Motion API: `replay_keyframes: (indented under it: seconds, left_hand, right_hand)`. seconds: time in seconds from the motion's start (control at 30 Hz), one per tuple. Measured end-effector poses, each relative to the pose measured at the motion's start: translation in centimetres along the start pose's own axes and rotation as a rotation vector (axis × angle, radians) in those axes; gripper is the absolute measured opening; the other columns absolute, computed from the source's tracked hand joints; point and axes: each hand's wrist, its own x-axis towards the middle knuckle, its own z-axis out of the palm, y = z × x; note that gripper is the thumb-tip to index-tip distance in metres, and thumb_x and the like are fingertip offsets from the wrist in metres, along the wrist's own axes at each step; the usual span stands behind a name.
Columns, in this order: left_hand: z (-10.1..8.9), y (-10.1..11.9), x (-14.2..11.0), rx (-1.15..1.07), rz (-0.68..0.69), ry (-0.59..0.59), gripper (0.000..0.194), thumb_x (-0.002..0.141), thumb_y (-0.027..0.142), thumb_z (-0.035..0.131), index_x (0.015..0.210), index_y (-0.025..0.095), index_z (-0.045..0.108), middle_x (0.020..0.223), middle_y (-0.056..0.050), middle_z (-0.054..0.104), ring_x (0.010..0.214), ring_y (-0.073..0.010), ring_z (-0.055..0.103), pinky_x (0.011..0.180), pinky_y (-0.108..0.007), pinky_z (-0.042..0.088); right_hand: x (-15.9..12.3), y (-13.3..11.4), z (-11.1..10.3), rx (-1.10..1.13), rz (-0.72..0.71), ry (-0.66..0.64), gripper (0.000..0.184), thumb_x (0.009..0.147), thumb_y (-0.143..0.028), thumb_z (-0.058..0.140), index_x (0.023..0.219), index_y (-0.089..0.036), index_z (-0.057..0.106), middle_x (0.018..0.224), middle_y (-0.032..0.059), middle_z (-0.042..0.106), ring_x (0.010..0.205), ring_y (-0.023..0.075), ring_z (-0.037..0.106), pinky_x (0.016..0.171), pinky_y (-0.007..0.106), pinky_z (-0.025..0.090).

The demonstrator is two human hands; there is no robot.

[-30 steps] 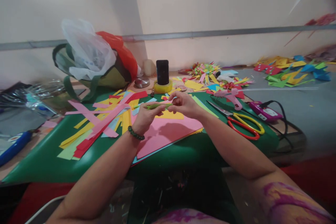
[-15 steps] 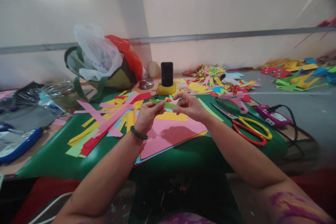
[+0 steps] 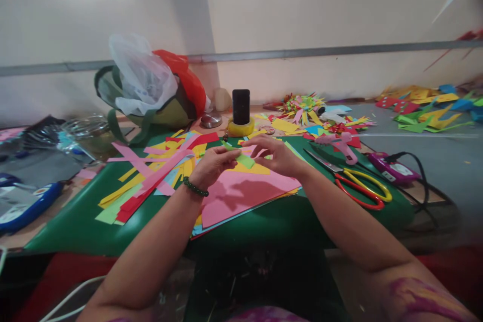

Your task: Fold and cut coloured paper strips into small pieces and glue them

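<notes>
My left hand (image 3: pixel 212 165), with a dark bead bracelet at the wrist, and my right hand (image 3: pixel 274 153) meet over a pink paper sheet (image 3: pixel 241 192) on a green mat (image 3: pixel 79 221). Both pinch a small light green paper strip (image 3: pixel 242 158) between thumb and fingers, the left at its near end, the right at its far end. The strip is bent and tilted. A heap of pink, yellow and red paper strips (image 3: pixel 151 171) lies just left of my left hand.
Red and yellow scissors (image 3: pixel 354 187) lie right of my right hand, a pink glue gun (image 3: pixel 337 142) and a purple device with a black cord (image 3: pixel 392 170) beyond. A phone stands on a yellow tape roll (image 3: pixel 240 110). Bags (image 3: pixel 147 88) stand back left; paper cut-outs (image 3: pixel 426 105) lie at the right.
Both hands came down slightly toward the pink sheet. The green strip, held level before, is now bent and tilted between the fingers. The camera view shifted a little.
</notes>
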Motion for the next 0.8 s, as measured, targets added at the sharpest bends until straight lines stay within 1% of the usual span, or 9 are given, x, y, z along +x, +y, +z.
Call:
replay_keyframes:
  seconds: [0.07,0.17,0.27,0.33,0.4,0.5,0.6,0.7,0.8]
  left_hand:
    - [0.2,-0.2,-0.2,0.039,-0.041,-0.073,0.032,0.044,0.030,0.088,0.056,0.013,0.063,0.051,0.003,0.055,0.049,-0.0068,0.050,0.052,-0.023,0.040]
    - [0.4,-0.5,-0.3,0.074,-0.053,-0.135,0.033,0.046,0.032,0.087,0.056,0.013,0.062,0.053,0.003,0.055,0.050,-0.0071,0.051,0.053,-0.023,0.039]
    - [0.5,-0.5,-0.4,0.064,-0.023,-0.143,0.034,0.048,0.034,0.086,0.057,0.013,0.061,0.054,0.003,0.055,0.051,-0.0074,0.051,0.054,-0.023,0.038]
    - [0.6,-0.4,-0.5,0.066,0.007,-0.110,0.036,0.047,0.035,0.087,0.056,0.014,0.059,0.052,0.004,0.054,0.050,-0.0072,0.050,0.053,-0.023,0.038]
    - [0.8,-0.4,-0.6,0.098,0.054,-0.063,0.037,0.045,0.035,0.087,0.055,0.014,0.058,0.051,0.004,0.053,0.049,-0.0068,0.049,0.053,-0.022,0.037]
    - [1.1,-0.6,-0.7,0.152,0.115,-0.030,0.035,0.047,0.037,0.086,0.056,0.014,0.061,0.051,0.003,0.057,0.050,-0.0076,0.050,0.053,-0.022,0.038]
    - [1.2,-0.7,-0.8,0.161,0.121,-0.041,0.033,0.052,0.042,0.082,0.060,0.014,0.066,0.053,0.000,0.062,0.052,-0.0091,0.054,0.056,-0.022,0.042]
    - [1.3,-0.6,-0.9,0.183,0.134,-0.039,0.032,0.055,0.045,0.079,0.063,0.015,0.069,0.055,-0.001,0.064,0.055,-0.0106,0.057,0.059,-0.024,0.045]
    - [1.4,-0.4,-1.0,0.232,0.174,-0.027,0.029,0.056,0.043,0.078,0.063,0.016,0.070,0.058,-0.001,0.066,0.058,-0.0123,0.059,0.061,-0.025,0.047]
  right_hand:
    - [0.0,0.1,0.5,-0.039,-0.094,-0.055,0.023,0.079,-0.012,0.057,0.096,-0.022,0.069,0.102,0.0052,0.060,0.081,0.0127,0.062,0.067,0.027,0.054]
    - [-0.1,0.2,1.0,-0.073,-0.184,-0.067,0.017,0.080,-0.013,0.059,0.082,-0.022,0.073,0.093,0.0052,0.062,0.088,0.0159,0.061,0.069,0.028,0.053]
    - [0.0,-0.1,1.1,-0.062,-0.217,-0.053,0.013,0.081,-0.018,0.064,0.080,-0.023,0.075,0.098,0.0057,0.065,0.089,0.0159,0.062,0.072,0.029,0.052]
    - [0.0,-0.3,1.1,-0.053,-0.227,-0.026,0.010,0.081,-0.021,0.066,0.081,-0.023,0.076,0.097,0.0061,0.067,0.089,0.0163,0.062,0.076,0.031,0.052]
    - [0.1,-0.2,1.3,-0.027,-0.187,0.003,0.009,0.081,-0.025,0.067,0.080,-0.023,0.075,0.090,0.0054,0.069,0.086,0.0166,0.062,0.077,0.032,0.051]
    - [0.3,0.3,1.8,0.082,-0.011,0.054,0.011,0.078,-0.031,0.068,0.076,-0.020,0.072,0.075,0.0025,0.069,0.071,0.0146,0.061,0.066,0.029,0.050]
    - [0.5,0.9,2.2,0.232,0.144,0.087,0.016,0.072,-0.032,0.071,0.075,-0.018,0.065,0.071,0.0004,0.066,0.066,0.0130,0.061,0.061,0.027,0.048]
    - [0.7,1.0,2.4,0.319,0.205,0.097,0.019,0.067,-0.031,0.073,0.073,-0.017,0.061,0.069,-0.0006,0.065,0.064,0.0123,0.061,0.060,0.026,0.048]
    - [0.8,0.9,2.4,0.284,0.232,0.159,0.020,0.064,-0.029,0.073,0.072,-0.017,0.059,0.067,-0.0015,0.063,0.062,0.0114,0.058,0.059,0.026,0.047]
